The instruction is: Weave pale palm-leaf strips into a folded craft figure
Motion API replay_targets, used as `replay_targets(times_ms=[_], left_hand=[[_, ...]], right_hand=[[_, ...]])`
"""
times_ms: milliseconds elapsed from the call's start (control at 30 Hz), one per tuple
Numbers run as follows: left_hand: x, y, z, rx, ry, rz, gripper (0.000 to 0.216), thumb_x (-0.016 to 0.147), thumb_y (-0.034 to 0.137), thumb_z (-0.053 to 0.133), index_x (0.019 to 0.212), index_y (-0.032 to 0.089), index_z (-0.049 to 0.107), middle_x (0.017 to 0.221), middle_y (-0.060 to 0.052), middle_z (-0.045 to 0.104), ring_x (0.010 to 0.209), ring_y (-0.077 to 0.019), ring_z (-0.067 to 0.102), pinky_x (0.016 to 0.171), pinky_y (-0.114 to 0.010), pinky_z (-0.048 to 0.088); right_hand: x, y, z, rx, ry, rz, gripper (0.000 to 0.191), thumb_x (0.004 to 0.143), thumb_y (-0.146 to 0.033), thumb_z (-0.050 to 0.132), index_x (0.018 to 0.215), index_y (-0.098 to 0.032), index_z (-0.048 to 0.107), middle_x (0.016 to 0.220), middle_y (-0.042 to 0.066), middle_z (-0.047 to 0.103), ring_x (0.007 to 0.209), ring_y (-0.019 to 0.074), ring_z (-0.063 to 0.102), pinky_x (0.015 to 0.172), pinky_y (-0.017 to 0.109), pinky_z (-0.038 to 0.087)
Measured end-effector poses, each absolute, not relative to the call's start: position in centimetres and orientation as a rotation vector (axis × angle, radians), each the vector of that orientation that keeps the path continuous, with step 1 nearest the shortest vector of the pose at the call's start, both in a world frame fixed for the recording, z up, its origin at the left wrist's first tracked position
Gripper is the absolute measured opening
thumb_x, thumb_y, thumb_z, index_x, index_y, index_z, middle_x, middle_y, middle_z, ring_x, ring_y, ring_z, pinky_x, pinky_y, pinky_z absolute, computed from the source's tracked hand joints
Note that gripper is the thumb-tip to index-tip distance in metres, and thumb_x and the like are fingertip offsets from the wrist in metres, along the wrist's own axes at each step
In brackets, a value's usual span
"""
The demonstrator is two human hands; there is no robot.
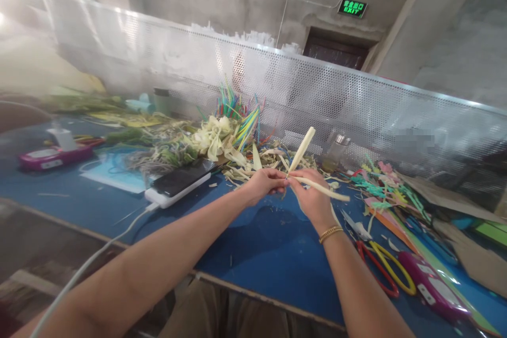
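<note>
My left hand (pixel 266 185) is closed, its thumb and fingertips pinched on pale husk strips (pixel 303 149) at the middle of the table. My right hand (pixel 311 193) meets it there, also pinching the strips, with a gold bracelet on its wrist. One strip sticks up and to the right from between the fingers. Another strip (pixel 332 192) runs out to the right over the back of my right hand. The exact join between the fingertips is too small to make out. Behind the hands lies a pile of dry husk pieces (pixel 241 166).
Left of the hands, a phone (pixel 184 177) lies on a white power bank with a cable. Red and yellow-handled scissors (pixel 386 269) and a purple device (pixel 433 285) lie at right. A glass jar (pixel 336 153) and a perforated metal screen (pixel 269 79) stand behind.
</note>
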State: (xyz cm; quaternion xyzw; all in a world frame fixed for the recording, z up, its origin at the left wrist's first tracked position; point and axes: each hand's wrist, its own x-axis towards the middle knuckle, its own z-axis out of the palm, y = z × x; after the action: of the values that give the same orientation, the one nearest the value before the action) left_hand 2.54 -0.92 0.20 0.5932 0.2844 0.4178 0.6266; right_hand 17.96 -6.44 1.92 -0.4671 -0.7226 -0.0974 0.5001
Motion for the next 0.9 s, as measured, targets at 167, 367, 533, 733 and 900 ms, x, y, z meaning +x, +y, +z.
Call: replay_targets(times_ms=[167, 367, 533, 733, 900], left_hand=[[2.6, -0.9, 0.5, 1.35, 0.673, 1.039, 0.028, 0.059, 0.033, 0.08, 0.072, 0.013, 0.066, 0.052, 0.001, 0.058, 0.047, -0.0059, 0.049, 0.044, -0.018, 0.028], [2.7, -0.6, 0.1, 1.31, 0.638, 1.176, 0.018, 0.059, 0.022, 0.076, 0.064, 0.012, 0.062, 0.048, 0.003, 0.057, 0.043, -0.0059, 0.047, 0.044, -0.019, 0.03], [2.9, -0.2, -0.4, 1.272, 0.649, 1.245, 0.02, 0.055, 0.02, 0.078, 0.062, 0.012, 0.061, 0.047, 0.003, 0.056, 0.043, -0.0076, 0.049, 0.045, -0.02, 0.035], [3.2, 0.5, -1.0, 1.27, 0.596, 1.348, 0.025, 0.052, 0.027, 0.079, 0.062, 0.012, 0.061, 0.052, 0.002, 0.058, 0.047, -0.0082, 0.049, 0.049, -0.022, 0.039], [3.2, 0.4, -1.2, 1.604, 0.705, 1.326, 0.017, 0.06, 0.027, 0.074, 0.067, 0.013, 0.067, 0.052, 0.001, 0.058, 0.049, -0.0089, 0.048, 0.049, -0.022, 0.036]], right_hand=[[17.7, -6.8, 2.1, -1.17, -1.835, -0.381, 0.014, 0.085, -0.032, 0.06, 0.088, -0.025, 0.071, 0.089, 0.005, 0.071, 0.086, 0.0224, 0.062, 0.083, 0.04, 0.045], [17.2, -6.6, 1.4, -1.169, -1.843, -0.35, 0.013, 0.085, -0.031, 0.06, 0.083, -0.024, 0.072, 0.083, 0.005, 0.068, 0.082, 0.0211, 0.059, 0.077, 0.036, 0.045], [17.1, -7.3, 2.3, -1.214, -2.045, -0.459, 0.018, 0.085, -0.019, 0.059, 0.093, -0.027, 0.072, 0.089, 0.004, 0.069, 0.087, 0.0214, 0.058, 0.08, 0.038, 0.042], [17.2, -8.1, 3.3, -1.084, -1.98, -0.486, 0.029, 0.088, -0.014, 0.051, 0.108, -0.029, 0.066, 0.102, 0.003, 0.069, 0.095, 0.0202, 0.06, 0.087, 0.04, 0.041], [17.5, -6.9, 2.0, -1.167, -1.508, -0.15, 0.025, 0.08, -0.034, 0.063, 0.1, -0.02, 0.062, 0.091, 0.006, 0.068, 0.075, 0.0183, 0.062, 0.068, 0.032, 0.049]])
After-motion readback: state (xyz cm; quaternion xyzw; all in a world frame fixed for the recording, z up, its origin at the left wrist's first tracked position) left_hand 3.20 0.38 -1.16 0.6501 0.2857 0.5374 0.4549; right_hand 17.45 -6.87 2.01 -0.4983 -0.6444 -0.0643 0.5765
